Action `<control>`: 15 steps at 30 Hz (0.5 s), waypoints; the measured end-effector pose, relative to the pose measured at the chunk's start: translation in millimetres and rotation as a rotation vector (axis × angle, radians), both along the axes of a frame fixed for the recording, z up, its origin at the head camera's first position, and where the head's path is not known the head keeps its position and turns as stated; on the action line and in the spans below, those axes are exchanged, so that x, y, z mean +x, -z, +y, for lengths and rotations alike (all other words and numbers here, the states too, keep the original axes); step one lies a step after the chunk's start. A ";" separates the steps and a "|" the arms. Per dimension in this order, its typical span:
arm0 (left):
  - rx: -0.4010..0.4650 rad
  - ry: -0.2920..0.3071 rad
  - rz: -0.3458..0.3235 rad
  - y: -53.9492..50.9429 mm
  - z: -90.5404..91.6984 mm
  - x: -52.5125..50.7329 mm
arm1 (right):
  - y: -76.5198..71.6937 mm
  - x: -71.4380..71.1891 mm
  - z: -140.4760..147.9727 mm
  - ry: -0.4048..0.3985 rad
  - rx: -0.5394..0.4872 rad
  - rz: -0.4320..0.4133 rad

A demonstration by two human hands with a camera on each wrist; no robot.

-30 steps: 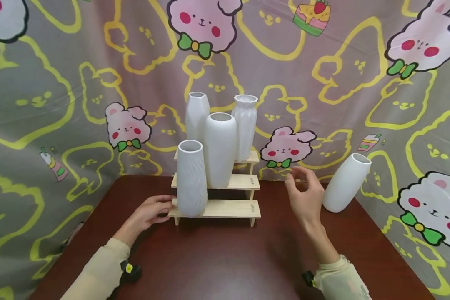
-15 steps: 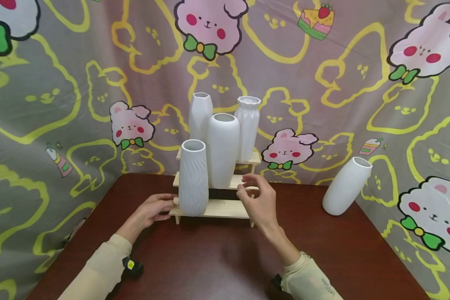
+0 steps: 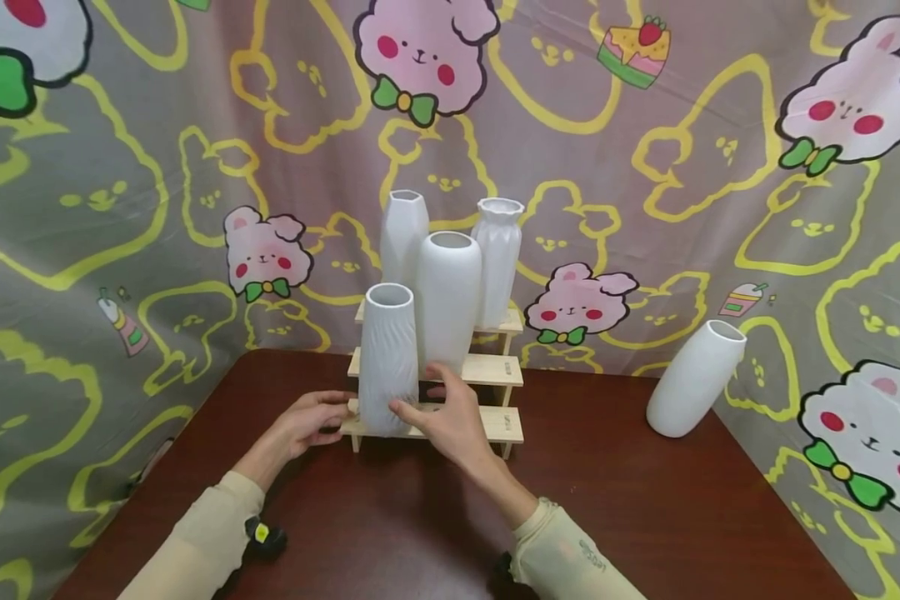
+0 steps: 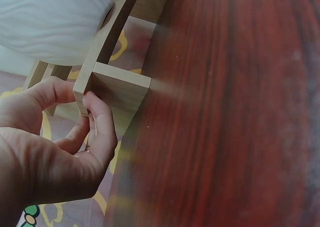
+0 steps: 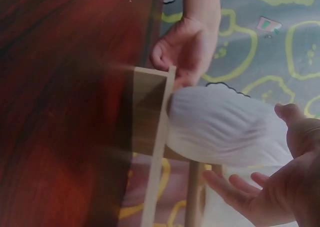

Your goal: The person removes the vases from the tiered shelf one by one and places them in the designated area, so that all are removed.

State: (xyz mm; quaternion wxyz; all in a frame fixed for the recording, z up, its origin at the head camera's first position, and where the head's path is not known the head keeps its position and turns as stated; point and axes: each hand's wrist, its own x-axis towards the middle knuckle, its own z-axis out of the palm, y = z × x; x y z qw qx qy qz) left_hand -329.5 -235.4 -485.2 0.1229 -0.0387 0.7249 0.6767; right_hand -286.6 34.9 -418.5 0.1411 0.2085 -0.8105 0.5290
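Observation:
A three-step wooden stand (image 3: 506,423) holds several white vases. On its lowest step, at the left end, stands a vase with a wavy-ribbed surface (image 3: 385,358). My left hand (image 3: 307,423) pinches the left end of that step; the left wrist view shows the fingers and thumb on the board's end (image 4: 82,87). Spread around the wavy-ribbed vase is my right hand (image 3: 456,423), its thumb passing in front and its fingers on the right side. In the right wrist view the fingers (image 5: 225,189) are apart from the vase, with a gap visible.
A smooth white vase (image 3: 450,304) stands on the middle step. On the top step are a faceted vase (image 3: 403,237) and a fluted vase (image 3: 498,262). Another white vase (image 3: 693,383) is on the dark red table (image 3: 607,500) at right. A patterned curtain (image 3: 570,150) surrounds the back.
My right hand has moved left from near the separate vase on the right, across the stand, to the wavy-ribbed vase. My left hand has stayed at the stand's end.

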 end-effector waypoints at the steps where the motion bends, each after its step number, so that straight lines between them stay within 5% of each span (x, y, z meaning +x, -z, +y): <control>1: -0.002 0.000 -0.001 0.2 -0.1 0.3 | 2.2 -0.7 -2.2 -0.002 0.004 -0.011; 15: -0.013 0.000 0.001 0.3 -1.3 0.3 | 12.7 -12.1 -11.9 -0.061 -0.022 -0.075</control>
